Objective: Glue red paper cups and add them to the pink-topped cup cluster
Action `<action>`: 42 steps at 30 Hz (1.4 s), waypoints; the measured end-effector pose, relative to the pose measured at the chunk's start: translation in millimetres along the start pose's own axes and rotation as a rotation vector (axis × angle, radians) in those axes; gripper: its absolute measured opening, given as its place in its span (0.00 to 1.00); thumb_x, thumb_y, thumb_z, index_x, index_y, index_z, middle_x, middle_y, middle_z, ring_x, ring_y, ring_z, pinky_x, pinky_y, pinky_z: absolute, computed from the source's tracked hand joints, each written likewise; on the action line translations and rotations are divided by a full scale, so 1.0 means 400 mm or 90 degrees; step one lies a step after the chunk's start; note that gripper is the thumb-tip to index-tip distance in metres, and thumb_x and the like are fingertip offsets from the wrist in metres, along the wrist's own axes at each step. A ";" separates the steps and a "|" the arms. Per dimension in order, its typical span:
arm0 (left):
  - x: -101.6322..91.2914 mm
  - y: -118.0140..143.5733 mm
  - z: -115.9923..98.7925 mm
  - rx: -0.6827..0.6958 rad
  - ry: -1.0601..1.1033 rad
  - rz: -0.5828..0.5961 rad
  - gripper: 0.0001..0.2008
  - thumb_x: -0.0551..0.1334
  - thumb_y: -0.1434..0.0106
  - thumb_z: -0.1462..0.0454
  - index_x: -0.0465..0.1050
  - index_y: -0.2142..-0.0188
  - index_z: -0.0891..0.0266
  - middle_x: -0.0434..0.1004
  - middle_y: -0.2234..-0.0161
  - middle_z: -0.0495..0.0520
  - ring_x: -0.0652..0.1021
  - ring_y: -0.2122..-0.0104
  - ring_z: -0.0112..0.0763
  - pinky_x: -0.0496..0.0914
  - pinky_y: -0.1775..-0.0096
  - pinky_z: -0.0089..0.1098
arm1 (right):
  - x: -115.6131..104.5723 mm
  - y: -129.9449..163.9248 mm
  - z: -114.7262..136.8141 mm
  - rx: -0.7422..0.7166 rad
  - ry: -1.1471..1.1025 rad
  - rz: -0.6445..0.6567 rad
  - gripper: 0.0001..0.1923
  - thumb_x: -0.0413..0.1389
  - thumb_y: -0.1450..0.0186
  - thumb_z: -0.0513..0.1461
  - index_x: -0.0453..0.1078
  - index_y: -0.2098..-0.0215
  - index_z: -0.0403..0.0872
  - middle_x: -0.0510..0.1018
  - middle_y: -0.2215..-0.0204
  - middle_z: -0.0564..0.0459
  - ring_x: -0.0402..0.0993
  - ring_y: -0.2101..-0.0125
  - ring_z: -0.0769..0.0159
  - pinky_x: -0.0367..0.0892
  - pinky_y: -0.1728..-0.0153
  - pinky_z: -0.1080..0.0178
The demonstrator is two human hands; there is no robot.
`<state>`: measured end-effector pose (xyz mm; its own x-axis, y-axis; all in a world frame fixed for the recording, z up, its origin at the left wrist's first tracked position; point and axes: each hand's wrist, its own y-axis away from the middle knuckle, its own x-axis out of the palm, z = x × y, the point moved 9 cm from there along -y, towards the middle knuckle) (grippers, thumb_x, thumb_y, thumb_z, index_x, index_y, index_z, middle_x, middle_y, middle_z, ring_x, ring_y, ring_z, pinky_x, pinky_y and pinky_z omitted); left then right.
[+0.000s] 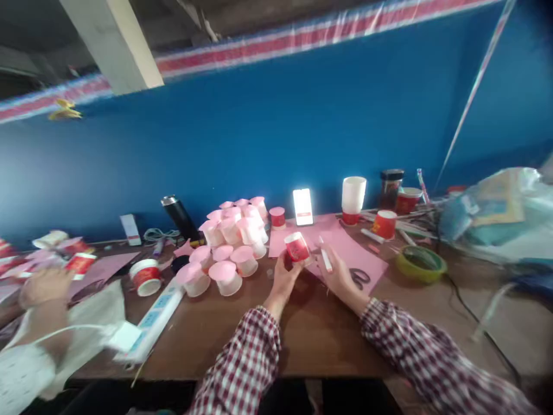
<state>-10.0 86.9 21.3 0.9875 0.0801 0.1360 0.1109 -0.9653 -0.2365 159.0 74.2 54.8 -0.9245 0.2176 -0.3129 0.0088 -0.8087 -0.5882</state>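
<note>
The left hand (283, 276) holds a small red cup (297, 247), fingers wrapped around it, tipped a little left. The right hand (339, 275) grips a white stick (325, 255) pointing far away.

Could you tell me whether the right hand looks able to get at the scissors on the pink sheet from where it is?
Probably yes: the scissors lie just beside the right hand, unobstructed, though it holds a white stick.
</note>
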 end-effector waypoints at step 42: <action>0.007 0.076 -0.109 0.208 -0.286 -0.126 0.31 0.67 0.43 0.55 0.61 0.44 0.62 0.73 0.51 0.63 0.78 0.56 0.41 0.75 0.56 0.41 | 0.014 0.008 -0.043 0.169 -0.225 0.040 0.22 0.54 0.36 0.51 0.69 0.49 0.48 0.80 0.61 0.49 0.78 0.62 0.60 0.74 0.60 0.58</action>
<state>-8.9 46.7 56.5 0.8876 0.4171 -0.1956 0.2564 -0.8001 -0.5423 160.4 82.1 38.2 -0.9992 0.0004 -0.0403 0.0138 -0.9365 -0.3504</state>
